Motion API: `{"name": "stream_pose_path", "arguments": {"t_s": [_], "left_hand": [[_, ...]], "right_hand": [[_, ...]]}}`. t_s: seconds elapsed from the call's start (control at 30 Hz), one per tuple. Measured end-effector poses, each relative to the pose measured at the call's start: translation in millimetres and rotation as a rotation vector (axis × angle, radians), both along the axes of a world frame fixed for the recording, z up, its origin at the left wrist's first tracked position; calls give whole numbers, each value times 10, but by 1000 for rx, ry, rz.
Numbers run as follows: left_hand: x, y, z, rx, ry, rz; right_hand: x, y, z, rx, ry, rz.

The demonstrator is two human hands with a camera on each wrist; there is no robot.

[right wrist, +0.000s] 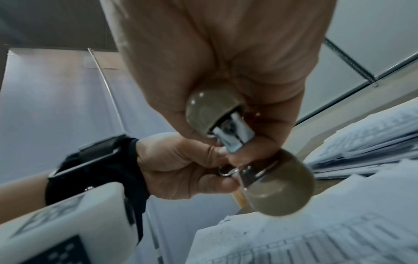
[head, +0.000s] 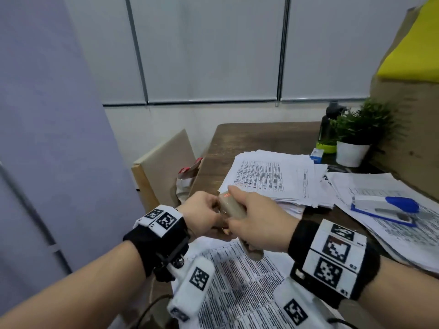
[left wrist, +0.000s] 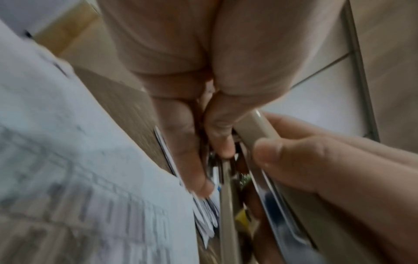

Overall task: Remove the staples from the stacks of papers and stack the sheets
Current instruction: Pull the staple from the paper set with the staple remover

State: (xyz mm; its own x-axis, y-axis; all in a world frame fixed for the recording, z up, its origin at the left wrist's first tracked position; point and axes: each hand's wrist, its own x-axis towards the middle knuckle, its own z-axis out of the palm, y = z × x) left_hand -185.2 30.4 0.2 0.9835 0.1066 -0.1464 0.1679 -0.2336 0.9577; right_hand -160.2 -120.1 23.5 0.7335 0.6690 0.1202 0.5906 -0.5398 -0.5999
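- Seen from my head camera, both of my hands are raised together above a wooden desk [head: 249, 136] covered in printed papers.
- My right hand [head: 259, 224] has its fingers curled around a beige stapler [head: 231, 205] with chrome inner parts, and the tool appears hinged open.
- My left hand [head: 202, 214] has its fingers bent, with the fingertips [left wrist: 222, 146] pinching at the metal inside the stapler; what they have hold of is too small and blurred to tell.
- I judge this a tool-handling pause, perhaps clearing or adjusting the stapler, not a staple being pulled from paper.
- The next move calls for closing the tool and bringing it down to a stapled corner, keeping fingertips clear of the metal.
- A printed sheet [head: 240, 281] lies directly below my hands, at the near edge of the desk.
- A loose pile of sheets [head: 273, 176] sits further back, and more papers [head: 380, 224] spread to the right.
- A blue and white stapler [head: 389, 207] rests on those right-hand papers.
- Containers: a white pot [head: 351, 154] holds a green plant [head: 363, 122]; beside it stands a dark bottle [head: 329, 127], contents not visible.
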Motion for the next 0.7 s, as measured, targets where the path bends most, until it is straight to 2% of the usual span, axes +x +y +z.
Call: {"name": "stream_pose_path", "arguments": {"t_s": [0.17,0.33,0.53,0.7], "left_hand": [[-216,393,-38,1,21,111],[-460,878,-135,-86,64,188],[-735,1333,-358,-258,46,294],[-911,1660,-575,-412,110,278]], "right_hand": [[-166,449,72,-142,-54,105],[-321,929,61,-233,-86,187],[-459,1426,-45,-303,-64,257],[-529,1728,-189,-364,-36,295]]}}
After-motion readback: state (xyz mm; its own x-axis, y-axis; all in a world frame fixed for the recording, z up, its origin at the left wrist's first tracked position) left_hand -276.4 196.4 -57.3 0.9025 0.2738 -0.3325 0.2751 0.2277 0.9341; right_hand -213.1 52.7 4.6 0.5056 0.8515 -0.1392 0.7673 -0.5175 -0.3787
